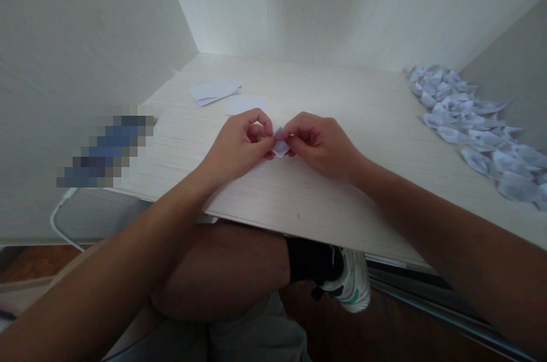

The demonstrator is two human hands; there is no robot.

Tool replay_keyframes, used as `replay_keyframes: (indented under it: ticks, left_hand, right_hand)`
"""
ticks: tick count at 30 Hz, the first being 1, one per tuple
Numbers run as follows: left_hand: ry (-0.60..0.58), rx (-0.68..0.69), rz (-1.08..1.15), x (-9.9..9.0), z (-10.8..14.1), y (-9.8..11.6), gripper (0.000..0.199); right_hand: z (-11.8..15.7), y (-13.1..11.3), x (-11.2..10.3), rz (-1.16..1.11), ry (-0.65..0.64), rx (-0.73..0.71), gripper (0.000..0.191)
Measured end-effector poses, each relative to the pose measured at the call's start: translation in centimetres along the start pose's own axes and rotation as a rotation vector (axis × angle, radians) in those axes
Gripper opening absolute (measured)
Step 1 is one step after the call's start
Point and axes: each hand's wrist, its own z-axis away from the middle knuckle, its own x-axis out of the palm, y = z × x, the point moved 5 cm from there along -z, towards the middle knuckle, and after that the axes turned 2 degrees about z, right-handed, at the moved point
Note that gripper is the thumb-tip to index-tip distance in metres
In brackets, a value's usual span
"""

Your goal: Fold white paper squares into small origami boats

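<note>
A small folded piece of white paper (281,149), roughly diamond-shaped, is held above the middle of the white table (265,196). My left hand (244,142) pinches its left side between thumb and fingers. On the opposite side, my right hand (322,142) pinches it the same way, so the two hands nearly meet. Their fingers hide part of the folds. Just beyond my left hand lies a flat sheet of white paper (244,104), with a small stack of white paper sheets (216,91) farther to the left.
Many folded white paper pieces (470,122) lie heaped along the table's right side. A pixelated object (106,148) with a white cable (55,216) sits at the left edge. Pale walls (299,8) enclose the table at the back and both sides. My crossed leg (231,271) is below the front edge.
</note>
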Motion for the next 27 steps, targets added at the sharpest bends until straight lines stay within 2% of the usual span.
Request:
replay_keyframes:
  ticks: [5,9,11,13,16,23,27]
  left_hand:
    - [-0.034,-0.111,0.011,-0.2,0.2,-0.2,0.013]
    - [-0.127,-0.177,0.012,-0.3,0.3,0.1,0.010]
    - [-0.207,-0.179,0.009,-0.4,0.5,0.4,0.009]
    - [-0.280,-0.155,0.012,-0.5,0.8,0.7,0.017]
    - [-0.324,-0.102,0.012,-0.7,1.0,0.9,0.017]
    - [-0.278,-0.004,-0.002,-0.6,0.8,0.3,0.019]
    - [-0.242,0.052,-0.114,-0.5,0.9,0.4,0.022]
  right_hand:
    - [0.0,-0.4,0.3,-0.135,-0.181,-0.013,0.014]
    - [-0.1,-0.2,0.4,-0.140,-0.214,-0.031,0.017]
    - [-0.2,0.3,0.4,-0.162,-0.209,0.021,0.020]
    - [-0.3,0.7,0.5,-0.247,-0.226,0.109,0.024]
    - [-0.3,1.0,0.4,-0.390,-0.256,0.199,0.029]
    - [-0.2,0.9,0.3,-0.445,-0.280,0.235,0.021]
    - [-0.2,1.0,0.3,-0.410,-0.277,0.228,0.028]
